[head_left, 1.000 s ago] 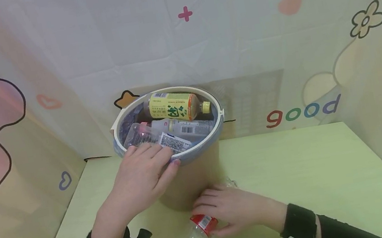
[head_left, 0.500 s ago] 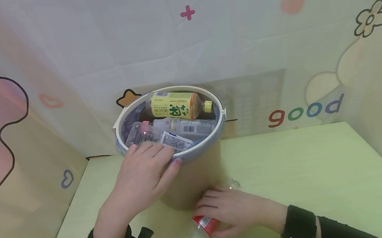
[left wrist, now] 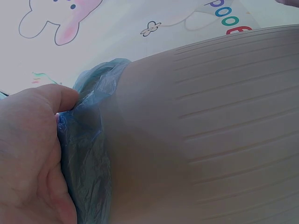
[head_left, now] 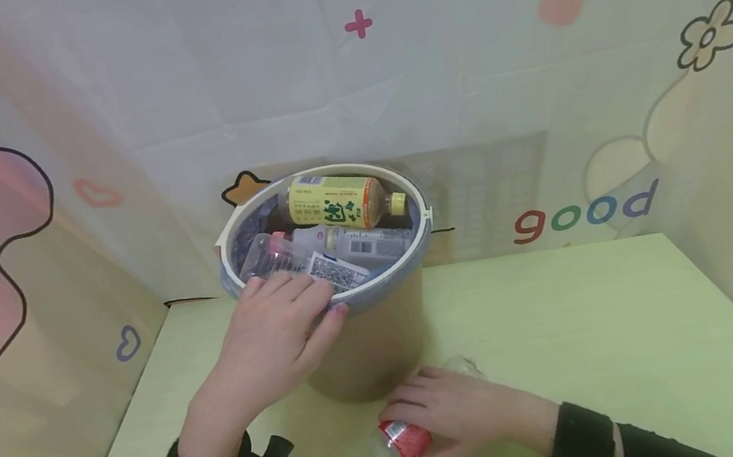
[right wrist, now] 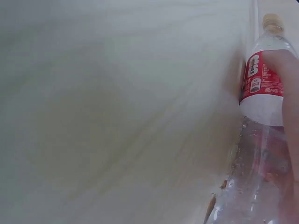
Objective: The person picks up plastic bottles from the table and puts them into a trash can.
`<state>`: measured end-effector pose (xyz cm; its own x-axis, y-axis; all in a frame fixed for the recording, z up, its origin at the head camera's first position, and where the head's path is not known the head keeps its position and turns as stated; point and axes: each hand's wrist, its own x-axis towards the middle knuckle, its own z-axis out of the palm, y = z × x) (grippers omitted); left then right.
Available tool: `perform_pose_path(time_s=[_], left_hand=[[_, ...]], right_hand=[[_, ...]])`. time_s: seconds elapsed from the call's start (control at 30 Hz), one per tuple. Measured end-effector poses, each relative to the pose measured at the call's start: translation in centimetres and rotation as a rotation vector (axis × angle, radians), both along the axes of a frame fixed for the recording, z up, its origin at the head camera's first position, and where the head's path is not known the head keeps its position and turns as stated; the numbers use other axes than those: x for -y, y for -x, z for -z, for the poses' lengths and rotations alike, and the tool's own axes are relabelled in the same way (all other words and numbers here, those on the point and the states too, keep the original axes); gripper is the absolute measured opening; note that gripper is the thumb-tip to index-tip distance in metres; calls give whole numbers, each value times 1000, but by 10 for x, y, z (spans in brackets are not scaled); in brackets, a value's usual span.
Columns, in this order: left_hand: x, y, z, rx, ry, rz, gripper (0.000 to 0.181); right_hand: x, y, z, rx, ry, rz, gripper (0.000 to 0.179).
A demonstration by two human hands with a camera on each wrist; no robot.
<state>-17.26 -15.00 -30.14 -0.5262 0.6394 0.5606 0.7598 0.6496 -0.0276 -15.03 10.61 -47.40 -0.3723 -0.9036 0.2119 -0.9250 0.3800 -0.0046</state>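
Note:
A beige trash can point(head_left: 374, 340) with a pale rim and a blue plastic bag liner point(left wrist: 88, 163) stands on the table. My left hand point(head_left: 271, 333) grips its near rim, fingers over the inside and thumb on the outer liner. In front of the can, a clear plastic bottle point(right wrist: 261, 112) with a red label and yellow cap lies on its side. My right hand point(head_left: 458, 411) holds it around the middle, covering much of its body in the head view. The bottle's base peeks out behind the fingers.
Inside the can lie a yellow-labelled bottle point(head_left: 329, 202), a whitish bottle point(head_left: 369, 242) and a clear bottle point(head_left: 269, 253). A printed curtain point(head_left: 459, 84) hangs close behind the table point(head_left: 574, 339).
My right hand and the clear bottle have shifted slightly right, away from the can. My left hand stays on the rim.

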Motion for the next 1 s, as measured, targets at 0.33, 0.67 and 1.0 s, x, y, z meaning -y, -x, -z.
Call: perform_pose_path(time_s=[0.33, 0.67, 1.0], left_hand=[[-1, 0, 1, -6, 3, -5, 23], [-1, 0, 1, -14, 2, -9, 24], [-2, 0, 1, -15, -2, -6, 24]], right_hand=[[-14, -9, 6, 35, 9, 39, 64], [-42, -22, 7, 88, 21, 99, 63], [-87, -28, -5, 294, -8, 299, 63]])
